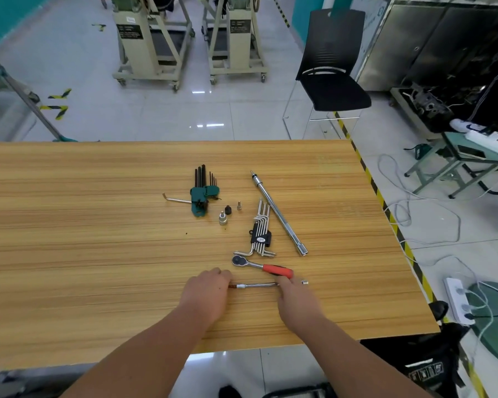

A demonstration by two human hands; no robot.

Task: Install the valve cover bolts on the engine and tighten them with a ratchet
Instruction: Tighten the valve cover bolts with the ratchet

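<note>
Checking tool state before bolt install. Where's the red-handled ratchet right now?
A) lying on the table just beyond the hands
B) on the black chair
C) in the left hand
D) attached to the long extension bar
A: the ratchet lies free on the table, just past the short extension bar that both hands touch.

The ratchet lies flat on the wooden tabletop, its chrome head to the left and its red handle angling down to the right. Just in front of it lies a slim chrome extension bar, level across the view, its left tip at the left hand and its right part under the right hand. A small chrome socket sits just beyond the bar's right end.
</note>
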